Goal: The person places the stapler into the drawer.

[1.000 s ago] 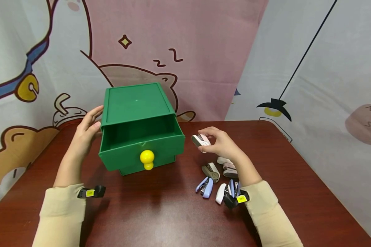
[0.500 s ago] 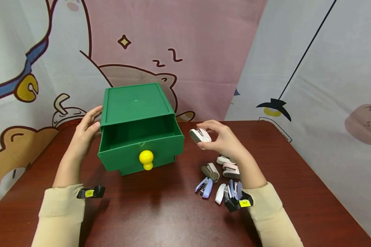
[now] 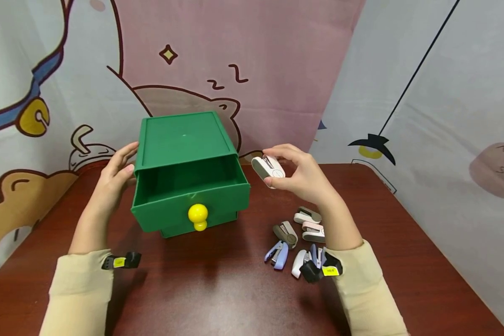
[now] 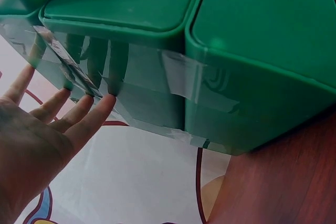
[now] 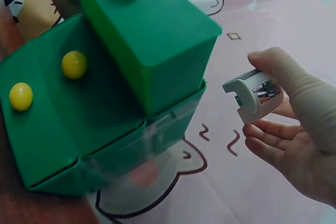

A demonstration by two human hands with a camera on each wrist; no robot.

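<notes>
- We see a white mini stapler [image 3: 262,168] held up above the tabletop [image 3: 235,298], to the right of the green drawer unit [image 3: 185,140] and apart from it.
- Our right hand [image 3: 305,179] pinches it between thumb and curled fingers.
- We have the unit's top drawer [image 3: 228,198] pulled partway out; its front bears a yellow knob [image 3: 198,213]. The right wrist view shows two lower drawers [image 5: 50,153] pushed in.
- Our left hand [image 3: 114,179] is spread, its fingers nearly straight and grasping nothing, the fingertips against the unit's side, where clear tape [image 4: 181,74] runs.
- Near our right forearm lie more mini staplers: a brown-and-white one [image 3: 286,234], a blue one [image 3: 279,256], a grey-and-white one [image 3: 306,215] and a pink-and-white one [image 3: 313,232]. Others sit partly behind the black wrist strap [image 3: 333,261].
- Behind everything we see a cartoon-printed curtain [image 3: 294,70].
</notes>
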